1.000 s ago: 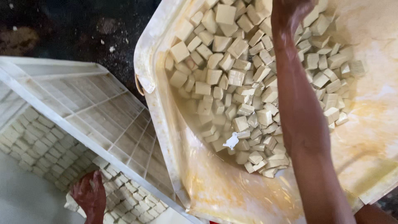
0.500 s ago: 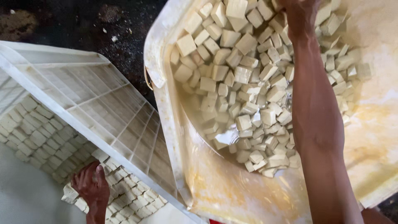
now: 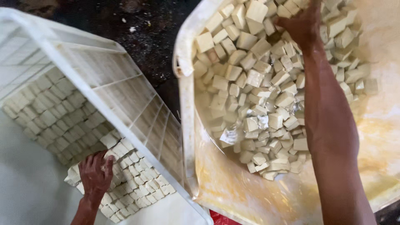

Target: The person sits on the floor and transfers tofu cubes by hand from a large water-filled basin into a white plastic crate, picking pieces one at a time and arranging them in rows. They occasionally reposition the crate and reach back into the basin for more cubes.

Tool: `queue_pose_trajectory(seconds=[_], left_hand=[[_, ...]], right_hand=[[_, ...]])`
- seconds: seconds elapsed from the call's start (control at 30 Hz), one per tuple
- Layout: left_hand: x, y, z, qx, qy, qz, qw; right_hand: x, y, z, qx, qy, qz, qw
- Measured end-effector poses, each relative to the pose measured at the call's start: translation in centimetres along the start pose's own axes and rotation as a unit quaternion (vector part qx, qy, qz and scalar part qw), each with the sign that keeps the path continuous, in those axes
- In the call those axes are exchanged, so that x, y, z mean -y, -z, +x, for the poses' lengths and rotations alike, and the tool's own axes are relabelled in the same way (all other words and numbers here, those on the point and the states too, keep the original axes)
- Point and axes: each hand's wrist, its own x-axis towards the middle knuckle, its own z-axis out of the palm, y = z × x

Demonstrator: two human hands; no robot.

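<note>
Here your right hand sits at the top of the frame, buried among the loose cubes piled in the tub. Its back faces the camera and the fingers curl down into the pile, so you cannot tell whether it is clamped on a cube or merely resting among them; the fingertips are hidden by the cubes and partly cut off by the top edge. Your right forearm runs down across the tub to the bottom right corner and covers part of the pile.

Your left hand lies low on the left, palm down and fingers loosely spread, pressing on the packed cubes that lie in tight rows on the grey surface. It grips nothing that shows; the fingertips touch the near edge of the rows.

The white crate stands tilted between the two hands, its slatted wall over more packed rows, which show only dimly through the slats. The tub's wet yellowish wall glistens, and liquid among the lower cubes makes some hard to make out. A red scrap at the bottom edge is too cut off to identify.
</note>
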Motion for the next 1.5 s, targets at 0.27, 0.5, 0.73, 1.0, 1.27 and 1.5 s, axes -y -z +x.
queue_pose_trajectory(seconds=[0.27, 0.5, 0.73, 1.0, 1.27, 1.5], left_hand=[[-0.2, -0.2, 2.0, -0.015, 0.004, -0.042, 0.999], [-0.3, 0.4, 2.7, 0.05, 0.065, -0.047, 0.995], [1.3, 1.8, 4.8, -0.01, 0.063, -0.091, 0.994], [5.8, 4.4, 3.0, -0.139, 0.101, -0.089, 0.981], [6.2, 3.2, 2.6, -0.077, 0.129, -0.141, 0.979], [5.5, 3.5, 1.7, -0.135, 0.188, -0.2, 0.952]], right_hand=[[4.8, -0.4, 1.2, 0.04, 0.039, -0.044, 0.997], [5.0, 2.6, 0.2, -0.052, -0.274, 0.513, 0.812], [14.2, 2.0, -7.1, 0.198, -0.221, 0.76, 0.578], [49.1, -19.0, -12.7, 0.511, -0.036, 0.367, 0.777], [51.7, -41.7, -17.4, 0.502, 0.389, -0.162, 0.755], [51.8, -43.6, -19.3, 0.578, 0.373, -0.316, 0.654]])
